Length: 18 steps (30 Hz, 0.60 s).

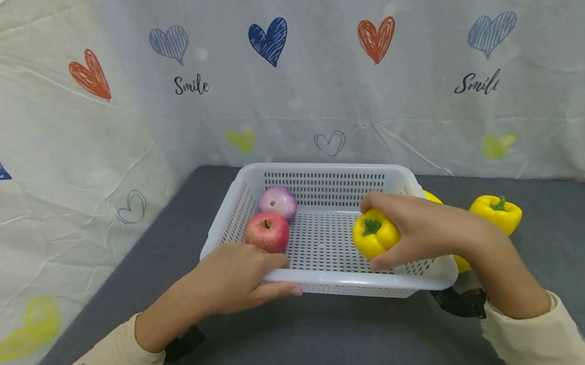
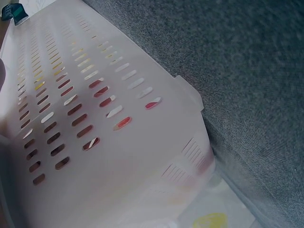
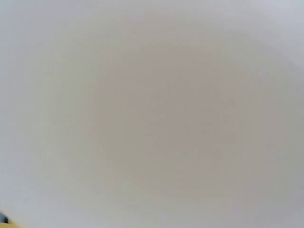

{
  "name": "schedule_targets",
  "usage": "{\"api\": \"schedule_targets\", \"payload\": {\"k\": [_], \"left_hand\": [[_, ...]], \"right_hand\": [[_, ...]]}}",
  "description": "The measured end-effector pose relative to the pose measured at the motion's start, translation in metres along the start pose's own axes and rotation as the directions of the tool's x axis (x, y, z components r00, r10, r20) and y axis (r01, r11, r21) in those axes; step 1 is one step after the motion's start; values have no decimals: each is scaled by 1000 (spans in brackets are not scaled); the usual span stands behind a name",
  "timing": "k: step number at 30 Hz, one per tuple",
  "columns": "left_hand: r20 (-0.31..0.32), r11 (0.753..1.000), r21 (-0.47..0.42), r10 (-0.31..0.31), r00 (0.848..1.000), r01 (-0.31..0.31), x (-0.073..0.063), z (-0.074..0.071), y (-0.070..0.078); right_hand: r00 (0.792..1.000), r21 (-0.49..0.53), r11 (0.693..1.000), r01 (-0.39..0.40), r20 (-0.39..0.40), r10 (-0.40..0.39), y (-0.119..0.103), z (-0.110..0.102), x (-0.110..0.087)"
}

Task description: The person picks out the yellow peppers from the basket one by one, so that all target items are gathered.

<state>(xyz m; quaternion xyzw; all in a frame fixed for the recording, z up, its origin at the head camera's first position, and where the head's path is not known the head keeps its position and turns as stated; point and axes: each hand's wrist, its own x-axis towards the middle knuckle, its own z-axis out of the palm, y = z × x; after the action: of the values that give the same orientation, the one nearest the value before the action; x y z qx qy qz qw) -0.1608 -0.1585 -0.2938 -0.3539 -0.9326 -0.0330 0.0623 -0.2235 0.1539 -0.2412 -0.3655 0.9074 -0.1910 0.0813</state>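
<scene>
A white plastic basket (image 1: pixel 315 280) with slotted walls stands on the dark grey table. My left hand (image 1: pixel 236 277) grips its near rim, thumb outside and fingers over the edge. The basket's slotted outer wall (image 2: pixel 118 156) fills much of the left wrist view. Inside the basket, toward the right, my right hand (image 1: pixel 415 229) holds a yellow bell pepper (image 1: pixel 372 237) between thumb and fingers, green stem showing. At the basket's left end lie a red apple (image 1: pixel 268 232) and, behind it, a purple onion (image 1: pixel 278 202). A pale blurred surface covers nearly all of the right wrist view.
Right of the basket, another yellow bell pepper (image 1: pixel 496 212) sits on the grey table (image 1: pixel 340 346). More yellow pieces show beside the basket, partly hidden by my right hand and forearm. A white cloth (image 1: pixel 301 89) printed with hearts hangs behind and to the left.
</scene>
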Motion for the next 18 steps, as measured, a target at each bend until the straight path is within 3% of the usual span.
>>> {"api": "schedule_targets", "payload": {"k": [18], "left_hand": [[-19,1000,21,-2,1000,3,-1,1,0]], "right_hand": [[1000,-7,1000,-14,8,15,18,9,1]]}}
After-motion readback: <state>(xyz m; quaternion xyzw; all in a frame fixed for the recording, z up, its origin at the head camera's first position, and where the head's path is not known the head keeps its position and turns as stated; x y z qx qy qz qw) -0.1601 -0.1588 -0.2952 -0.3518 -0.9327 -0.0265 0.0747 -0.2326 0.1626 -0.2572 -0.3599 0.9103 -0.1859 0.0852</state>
